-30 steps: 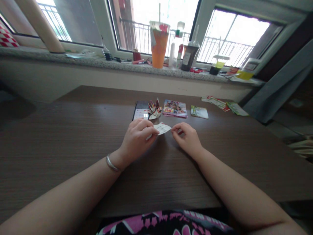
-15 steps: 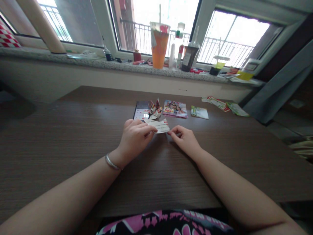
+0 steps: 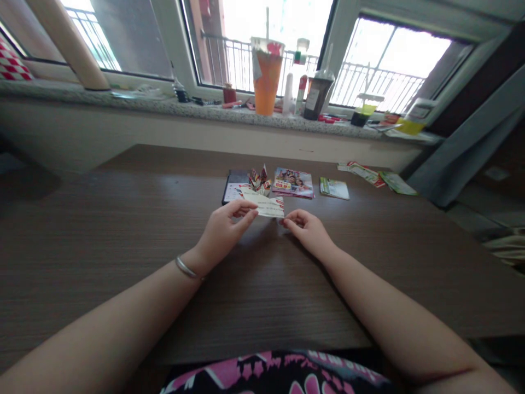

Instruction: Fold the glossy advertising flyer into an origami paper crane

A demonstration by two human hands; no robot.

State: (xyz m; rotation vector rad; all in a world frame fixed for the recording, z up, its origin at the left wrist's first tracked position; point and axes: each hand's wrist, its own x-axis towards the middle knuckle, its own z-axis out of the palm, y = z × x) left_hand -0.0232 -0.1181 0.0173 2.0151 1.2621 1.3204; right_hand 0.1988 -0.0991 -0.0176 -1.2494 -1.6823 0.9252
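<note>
My left hand (image 3: 221, 232) and my right hand (image 3: 307, 231) hold a small printed paper slip (image 3: 266, 205) between them, just above the brown wooden table (image 3: 123, 235). Left thumb and fingers pinch its left end; right fingertips pinch its lower right corner. The slip stands nearly upright, its white side with red marks toward me. A silver bangle (image 3: 185, 268) circles my left wrist. Right behind the slip sits a folded paper figure (image 3: 259, 180) made of printed paper.
Beyond the figure lie a dark phone (image 3: 233, 187), a colourful leaflet (image 3: 293, 183), a green card (image 3: 334, 188) and more leaflets (image 3: 375, 175) at the right. The stone windowsill (image 3: 164, 104) carries an orange drink cup (image 3: 267, 75), a dark cup (image 3: 318, 94), bottles and small items.
The slip has been raised and turned from lying low to standing nearly upright. Both hands shifted slightly away from me, and my left fingers opened out along its left end.
</note>
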